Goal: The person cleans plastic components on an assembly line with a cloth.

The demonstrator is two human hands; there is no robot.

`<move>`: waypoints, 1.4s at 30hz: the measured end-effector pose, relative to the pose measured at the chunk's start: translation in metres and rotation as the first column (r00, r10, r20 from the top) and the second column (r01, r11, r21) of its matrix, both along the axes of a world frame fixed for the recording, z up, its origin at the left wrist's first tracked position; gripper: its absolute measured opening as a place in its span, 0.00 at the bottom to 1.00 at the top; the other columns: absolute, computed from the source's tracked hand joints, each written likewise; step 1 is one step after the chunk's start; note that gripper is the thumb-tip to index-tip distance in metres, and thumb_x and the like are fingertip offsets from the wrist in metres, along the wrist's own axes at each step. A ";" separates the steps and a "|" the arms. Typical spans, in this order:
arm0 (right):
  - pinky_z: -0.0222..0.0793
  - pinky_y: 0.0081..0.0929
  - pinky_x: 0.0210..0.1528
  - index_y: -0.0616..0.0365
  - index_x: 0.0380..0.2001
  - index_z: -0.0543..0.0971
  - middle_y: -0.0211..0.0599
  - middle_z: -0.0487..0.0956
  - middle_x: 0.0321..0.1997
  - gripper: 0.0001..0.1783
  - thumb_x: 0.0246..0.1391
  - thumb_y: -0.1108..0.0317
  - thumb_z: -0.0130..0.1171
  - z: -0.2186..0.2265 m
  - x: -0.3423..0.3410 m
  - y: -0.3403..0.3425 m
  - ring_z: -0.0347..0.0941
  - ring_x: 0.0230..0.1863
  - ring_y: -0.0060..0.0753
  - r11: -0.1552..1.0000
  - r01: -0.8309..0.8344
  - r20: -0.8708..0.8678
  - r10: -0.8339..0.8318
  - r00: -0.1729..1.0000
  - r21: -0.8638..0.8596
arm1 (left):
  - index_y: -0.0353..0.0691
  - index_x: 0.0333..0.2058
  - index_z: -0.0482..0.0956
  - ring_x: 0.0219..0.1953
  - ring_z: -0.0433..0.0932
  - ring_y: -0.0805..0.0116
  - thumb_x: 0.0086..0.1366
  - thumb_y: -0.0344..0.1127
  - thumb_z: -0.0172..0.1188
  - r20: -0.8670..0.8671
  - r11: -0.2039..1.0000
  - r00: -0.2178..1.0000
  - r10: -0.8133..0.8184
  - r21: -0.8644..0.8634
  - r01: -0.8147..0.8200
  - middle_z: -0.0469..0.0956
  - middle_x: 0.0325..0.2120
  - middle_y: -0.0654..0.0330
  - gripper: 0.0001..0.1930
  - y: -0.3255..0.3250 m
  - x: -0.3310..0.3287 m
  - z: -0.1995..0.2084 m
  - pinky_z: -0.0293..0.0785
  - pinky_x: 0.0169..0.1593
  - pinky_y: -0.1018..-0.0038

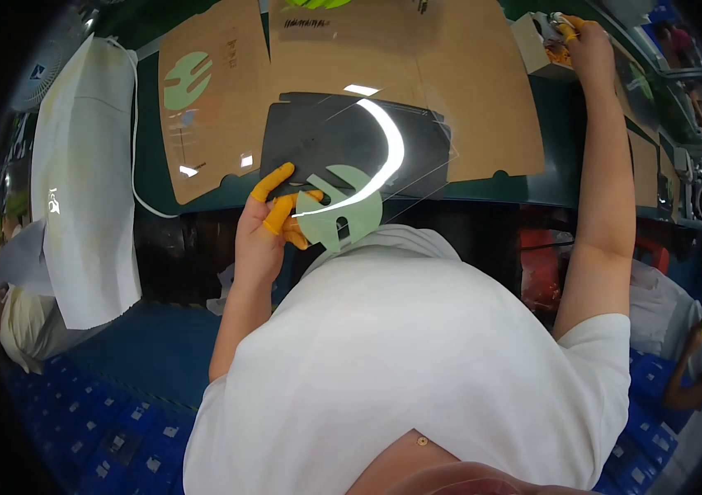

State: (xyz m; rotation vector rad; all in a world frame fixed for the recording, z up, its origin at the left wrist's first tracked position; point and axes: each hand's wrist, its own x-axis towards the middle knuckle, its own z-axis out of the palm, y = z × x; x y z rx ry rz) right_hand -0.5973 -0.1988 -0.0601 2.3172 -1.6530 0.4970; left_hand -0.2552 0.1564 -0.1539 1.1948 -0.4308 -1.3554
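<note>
My left hand [273, 213], with yellow finger covers on several fingers, is closed on the near left edge of a dark grey sheet [326, 136]. Glossy clear film lies over this sheet, and a pale green round emblem [359, 219] shows at its near edge, beside my fingers. The sheet's near part hangs past the table edge, toward my shirt. My right arm is stretched to the far right, where my right hand [586, 37] dips its curled fingers into a small white box [532, 49]. Orange-yellow bits lie in that box. What those fingers hold is hidden.
Large brown sheets under clear film [483, 124] cover the dark green table [146, 140]; another brown sheet [211, 148] bears a matching green emblem. A long white sheet-covered object [87, 181] stands at left, near a fan [42, 74]. Other people work at far right.
</note>
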 end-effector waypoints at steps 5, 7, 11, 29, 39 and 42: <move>0.68 0.22 0.37 0.59 0.40 0.78 0.39 0.78 0.34 0.13 0.48 0.70 0.57 -0.004 0.036 0.053 0.75 0.34 0.31 0.990 -0.112 0.598 0.039 0.801 0.084 | 0.37 0.55 0.62 0.26 0.74 0.79 0.63 0.28 0.49 0.062 1.000 0.998 -0.001 0.023 -0.001 0.76 0.31 0.61 0.21 -0.005 0.000 -0.003 0.70 0.28 0.84; 0.67 0.20 0.38 0.59 0.37 0.78 0.36 0.76 0.32 0.11 0.47 0.71 0.59 -0.032 0.081 0.106 0.73 0.33 0.32 0.918 -0.390 0.710 0.225 0.667 0.075 | 0.37 0.55 0.61 0.24 0.73 0.79 0.64 0.28 0.49 0.107 1.000 0.994 -0.020 0.004 0.019 0.75 0.28 0.61 0.20 0.001 0.003 -0.010 0.69 0.25 0.85; 0.68 0.26 0.35 0.53 0.34 0.80 0.35 0.74 0.31 0.12 0.42 0.71 0.60 -0.063 0.153 0.195 0.70 0.32 0.35 0.759 -0.641 0.502 0.512 0.697 0.116 | 0.38 0.55 0.62 0.23 0.73 0.79 0.64 0.28 0.49 0.174 0.998 0.985 -0.016 0.057 0.006 0.75 0.28 0.62 0.20 -0.002 0.001 -0.004 0.68 0.24 0.85; 0.66 0.28 0.34 0.56 0.26 0.81 0.31 0.72 0.33 0.07 0.38 0.71 0.60 -0.072 0.167 0.232 0.67 0.30 0.35 0.648 -0.757 0.408 0.672 0.619 0.082 | 0.42 0.61 0.51 0.20 0.71 0.79 0.63 0.27 0.49 0.224 0.998 0.974 -0.039 0.059 0.027 0.73 0.20 0.62 0.29 -0.003 0.002 -0.003 0.66 0.22 0.83; 0.66 0.31 0.38 0.54 0.34 0.80 0.36 0.73 0.34 0.13 0.40 0.74 0.59 -0.081 0.057 0.185 0.68 0.36 0.41 0.963 -0.253 0.196 0.232 0.953 0.095 | 0.41 0.60 0.55 0.19 0.67 0.80 0.62 0.26 0.50 0.201 0.998 0.979 0.026 0.051 -0.037 0.69 0.19 0.65 0.27 -0.004 -0.005 0.001 0.65 0.22 0.84; 0.66 0.30 0.39 0.54 0.34 0.80 0.36 0.73 0.34 0.12 0.41 0.74 0.60 -0.071 0.055 0.194 0.69 0.36 0.41 0.974 -0.205 0.448 0.144 0.882 0.092 | 0.40 0.59 0.56 0.19 0.66 0.80 0.62 0.25 0.50 0.175 0.997 0.984 0.034 0.062 -0.046 0.69 0.20 0.65 0.27 -0.004 -0.003 0.004 0.64 0.22 0.85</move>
